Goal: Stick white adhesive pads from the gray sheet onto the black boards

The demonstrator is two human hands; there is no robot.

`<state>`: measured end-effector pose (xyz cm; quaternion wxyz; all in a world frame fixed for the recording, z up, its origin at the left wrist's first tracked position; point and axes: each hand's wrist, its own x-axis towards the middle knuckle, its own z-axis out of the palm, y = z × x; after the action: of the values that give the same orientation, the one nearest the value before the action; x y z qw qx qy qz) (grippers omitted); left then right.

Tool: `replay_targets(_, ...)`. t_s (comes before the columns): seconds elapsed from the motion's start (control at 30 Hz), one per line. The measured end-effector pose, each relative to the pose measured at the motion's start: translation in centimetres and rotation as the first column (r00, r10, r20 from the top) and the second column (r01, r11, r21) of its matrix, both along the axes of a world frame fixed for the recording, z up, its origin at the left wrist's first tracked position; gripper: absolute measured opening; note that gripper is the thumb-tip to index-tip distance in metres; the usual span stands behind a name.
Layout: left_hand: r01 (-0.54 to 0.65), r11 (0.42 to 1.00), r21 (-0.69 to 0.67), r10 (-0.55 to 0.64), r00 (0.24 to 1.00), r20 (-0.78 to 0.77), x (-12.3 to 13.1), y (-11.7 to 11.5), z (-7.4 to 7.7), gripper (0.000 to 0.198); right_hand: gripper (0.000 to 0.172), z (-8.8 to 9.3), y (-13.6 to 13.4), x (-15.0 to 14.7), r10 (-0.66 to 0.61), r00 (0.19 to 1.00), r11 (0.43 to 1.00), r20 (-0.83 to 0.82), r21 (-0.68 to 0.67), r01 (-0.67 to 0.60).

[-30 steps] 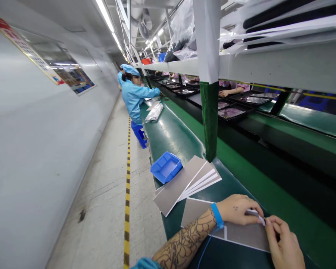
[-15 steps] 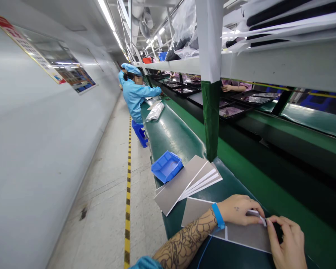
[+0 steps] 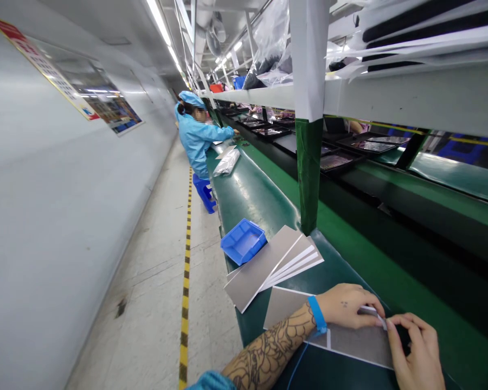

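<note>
1. Left hand [image 3: 345,306], lower right of the frame: a tattooed forearm with a blue wrist strap [image 3: 318,315] leads to it. The fingers are curled nearly closed, pinching a thin white strip [image 3: 369,309].
2. Right hand [image 3: 415,352], in the bottom right corner: thumb and fingers are pressed together on the strip's far end, just beside the left fingertips. The exact grip is partly hidden.
3. A grey sheet [image 3: 352,344] with a white edge lies flat beneath both hands, on a green conveyor belt [image 3: 260,208].
4. Up the belt from the hands, centre of the frame, sits a fanned stack of grey sheets [image 3: 264,271], with a blue plastic tray [image 3: 243,242] just beside it.
5. Further along, upper left of centre, a co-worker [image 3: 197,142] in a blue gown and cap reaches over the belt — a clear plastic bag [image 3: 226,162] lies nearby.
6. Upper right, black trays [image 3: 341,160] sit beyond the belt.
</note>
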<state>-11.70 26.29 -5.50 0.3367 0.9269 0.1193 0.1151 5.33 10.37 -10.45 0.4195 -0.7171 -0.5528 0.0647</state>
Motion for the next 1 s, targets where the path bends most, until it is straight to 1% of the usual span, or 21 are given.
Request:
replay_targets(0.17, -0.002, 1.0, -0.003, 0.002, 1.0, -0.008, 0.0, 0.0, -0.1, 0.03, 0.045, 0.0, 0.1, 0.0, 0.016, 1.0, 1.0, -0.003, 0.012, -0.016)
replay_targets(0.47, 0.0, 1.0, 0.012, 0.0, 1.0, -0.005, 0.0, -0.1, 0.1, 0.028, 0.047, -0.1, -0.1, 0.1, 0.006, 0.999, 1.0, -0.035, -0.023, -0.007)
replay_targets(0.6, -0.009, 1.0, 0.002, 0.009, 1.0, -0.001, 0.0, -0.1, 0.3, 0.028, 0.047, 0.6, 0.1, -0.2, -0.001, 0.999, 1.0, -0.045, 0.016, 0.002)
replay_targets(0.73, -0.013, 1.0, 0.0, 0.013, 1.0, -0.022, 0.0, -0.1, 0.5, 0.027, 0.046, 1.5, 0.1, -0.5, -0.037, 0.997, 0.996, -0.068, 0.082, 0.043)
replay_targets(0.83, -0.01, 1.0, 0.005, 0.01, 0.999, -0.036, 0.0, -0.2, 0.6, 0.026, 0.044, 1.9, 0.1, -0.5, -0.038, 0.996, 0.99, -0.081, 0.129, 0.049)
replay_targets(1.0, -0.008, 1.0, 0.0, 0.008, 0.999, -0.042, 0.1, -0.1, 0.4, 0.026, 0.046, 2.0, 0.0, -0.4, -0.048, 0.992, 0.99, -0.113, 0.126, 0.063)
